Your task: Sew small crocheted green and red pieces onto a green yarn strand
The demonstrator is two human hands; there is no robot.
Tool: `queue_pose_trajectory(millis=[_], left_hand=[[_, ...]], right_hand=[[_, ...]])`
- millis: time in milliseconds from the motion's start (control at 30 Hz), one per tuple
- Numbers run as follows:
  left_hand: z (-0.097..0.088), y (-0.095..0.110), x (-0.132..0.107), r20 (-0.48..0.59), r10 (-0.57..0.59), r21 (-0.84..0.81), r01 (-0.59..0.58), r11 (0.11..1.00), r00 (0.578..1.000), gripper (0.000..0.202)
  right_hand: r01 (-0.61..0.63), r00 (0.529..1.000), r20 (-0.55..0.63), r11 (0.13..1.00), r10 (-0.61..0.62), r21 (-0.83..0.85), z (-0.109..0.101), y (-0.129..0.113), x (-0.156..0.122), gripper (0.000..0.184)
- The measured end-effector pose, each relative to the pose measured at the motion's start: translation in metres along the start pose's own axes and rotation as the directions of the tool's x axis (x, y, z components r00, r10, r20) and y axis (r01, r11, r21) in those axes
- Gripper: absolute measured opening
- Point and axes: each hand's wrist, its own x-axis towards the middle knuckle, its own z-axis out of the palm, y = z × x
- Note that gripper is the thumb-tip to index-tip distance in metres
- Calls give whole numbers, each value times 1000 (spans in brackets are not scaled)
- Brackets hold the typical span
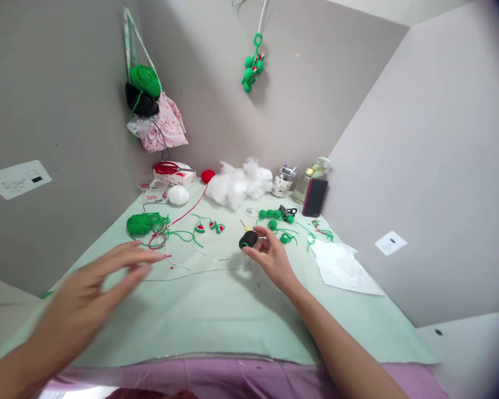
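Between the thumb and fingers of my right hand [268, 252] is a small black rounded piece [248, 239] with a green ring on its near side; it may be crocheted. A small yellow item [246, 228] with a thin tip shows just above it, partly hidden. My left hand [103, 282] hovers over the left of the table, fingers apart and slightly blurred, holding nothing I can see. Under its fingertips lie loose red and white yarn ends [177, 265]. A thin dark thread [191, 272] runs across the cloth toward the black piece. A slim needle-like item [220, 259] lies nearby.
Farther back are a green yarn ball [139, 224], white yarn [178, 195], fluffy stuffing [237, 185], red scissors [168, 168], small green balls [273, 225], a pen jar [281, 184], a bottle [305, 183] and a phone [315, 197]. White paper [343, 266] lies right.
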Motion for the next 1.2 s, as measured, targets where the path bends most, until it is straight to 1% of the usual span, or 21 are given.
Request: queue_pose_trajectory(millis=[33,67,100,133,167,200,233,300,400,467,567,667,767,867,933,1000,1067,1100,1133,1200], left_hand=[[19,32,31,150,38,36,-44,998,988,39],[38,62,58,276,115,19,-125,992,954,42],[57,87,79,369,200,-34,-202,979,908,41],[74,106,95,422,256,-81,-245,966,870,38],[89,119,104,433,284,-106,-264,959,856,37],[102,126,109,439,295,-117,-271,955,849,37],[112,128,110,442,292,-120,-267,956,848,38],[125,123,107,421,273,-149,-230,962,865,37],[134,110,101,364,243,-216,-172,961,899,35],[136,106,101,356,224,-253,-137,958,907,36],[138,105,102,367,224,-297,-115,948,903,37],[140,105,102,401,233,-331,-97,939,886,36],[141,107,102,474,219,-409,-7,913,853,34],[140,106,106,531,185,-539,161,827,827,37],[137,103,111,522,119,-625,284,727,845,42],[134,96,117,476,11,-701,372,609,879,44],[129,87,123,413,-93,-770,402,495,906,41],[126,83,125,385,-137,-798,404,448,913,38],[123,79,128,366,-170,-816,403,414,915,36],[118,72,131,337,-228,-839,401,368,914,34]], right_hand=[[16,1000,-4,1000,-16,13,0,1,1,49],[29,1000,-7,999,-29,19,0,2,1,48],[37,999,-10,999,-37,22,-1,3,1,47],[41,999,-15,999,-40,23,-1,4,1,46],[45,999,-24,999,-45,20,-2,5,1,46],[54,998,-38,998,-54,8,-3,6,2,46],[69,996,-55,998,-70,-13,-5,7,2,46],[98,990,-90,993,-104,-72,-7,8,1,45],[121,982,-127,982,-139,-144,-10,6,0,42],[135,977,-140,974,-161,-180,-10,3,-2,41],[175,967,-140,957,-211,-231,-7,2,-4,41],[215,955,-138,935,-262,-282,-2,1,-7,41],[257,942,-131,914,-310,-315,2,-2,-10,42],[259,950,-98,925,-295,-278,3,-7,-10,41],[216,972,-48,958,-229,-190,-1,-11,-8,39],[152,988,58,982,-146,-109,-8,-14,-5,34],[90,978,194,993,-74,-74,-17,-17,-2,27],[66,968,247,996,-49,-60,-23,-19,-1,26],[46,960,279,998,-33,-39,-29,-20,1,28],[28,959,280,999,-34,24,-44,-21,2,31]])
